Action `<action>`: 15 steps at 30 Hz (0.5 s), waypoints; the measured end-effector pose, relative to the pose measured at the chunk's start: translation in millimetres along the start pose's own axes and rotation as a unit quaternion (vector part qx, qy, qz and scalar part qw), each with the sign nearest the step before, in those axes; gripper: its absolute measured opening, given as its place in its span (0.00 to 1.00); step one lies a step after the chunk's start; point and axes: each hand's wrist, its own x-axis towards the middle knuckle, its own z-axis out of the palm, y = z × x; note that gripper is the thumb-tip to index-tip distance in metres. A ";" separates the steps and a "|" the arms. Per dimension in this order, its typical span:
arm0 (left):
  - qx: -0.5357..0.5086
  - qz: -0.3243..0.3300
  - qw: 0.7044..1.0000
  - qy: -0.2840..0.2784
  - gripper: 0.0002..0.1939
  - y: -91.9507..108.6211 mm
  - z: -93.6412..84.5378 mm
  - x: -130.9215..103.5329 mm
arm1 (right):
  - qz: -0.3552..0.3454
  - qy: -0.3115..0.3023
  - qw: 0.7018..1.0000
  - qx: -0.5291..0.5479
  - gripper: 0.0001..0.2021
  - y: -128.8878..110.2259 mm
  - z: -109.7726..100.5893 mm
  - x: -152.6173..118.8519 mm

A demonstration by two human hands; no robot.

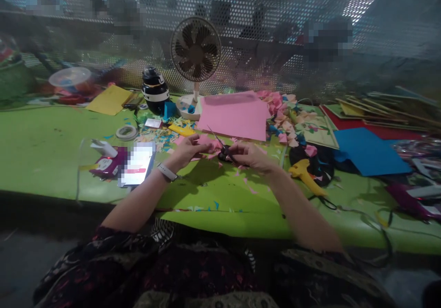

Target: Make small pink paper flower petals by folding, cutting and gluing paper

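My right hand [251,156] is closed round the dark handles of a pair of scissors [220,142], whose blades point up and to the left, away from me. Facing it, my left hand [188,152] has its thumb and fingers pinched together on a small piece of pink paper [206,139]; the fingers partly hide it. A large pink sheet [234,115] lies just beyond both hands. Small pink scraps [250,186] are scattered on the green table [210,193] below the scissors. Close past my left hand lies a yellow utility knife [181,130].
A fan [195,50] and black jar [155,90] stand at the back. On the left are a phone [138,165] and tape roll [126,132]. A yellow glue gun [306,177], blue sheet [370,151] and folded pink paper pieces [275,103] lie to the right.
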 end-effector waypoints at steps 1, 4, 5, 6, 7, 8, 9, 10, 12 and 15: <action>0.005 0.007 1.000 -0.001 0.16 0.2 0.4 -0.7 | -0.008 0.008 1.000 -0.004 0.16 1.0 1.0 -0.5; 0.024 0.021 0.999 -0.004 0.15 0.7 1.3 -2.2 | -0.027 0.034 0.999 -0.006 0.17 6.1 1.4 -1.2; 0.027 0.025 0.999 0.000 0.14 1.1 1.9 -2.9 | -0.030 0.039 0.999 -0.005 0.18 7.8 1.4 -1.4; 0.026 0.031 0.999 0.007 0.13 1.7 2.7 -3.6 | -0.031 0.043 0.999 -0.003 0.19 9.1 1.8 -1.6; 0.026 0.036 0.999 0.011 0.13 2.6 3.7 -4.6 | -0.030 0.048 0.998 -0.001 0.19 9.8 2.6 -2.0; 0.025 0.040 0.999 0.013 0.13 3.7 4.7 -5.6 | -0.028 0.050 0.998 -0.001 0.20 9.8 3.7 -2.7; 0.023 0.041 0.999 0.013 0.13 4.9 5.8 -6.8 | -0.025 0.049 0.998 -0.001 0.21 9.2 5.1 -3.6; 0.020 0.039 0.999 0.010 0.14 6.2 6.7 -7.9 | -0.022 0.048 0.999 -0.002 0.21 8.1 6.8 -4.8; 0.011 0.026 1.000 0.000 0.16 8.4 7.8 -9.6 | -0.014 0.037 0.999 -0.007 0.22 4.9 9.9 -7.5; 0.001 0.021 1.000 -0.014 0.18 10.2 7.4 -10.5 | 0.002 0.016 0.999 -0.028 0.23 0.2 12.3 -11.1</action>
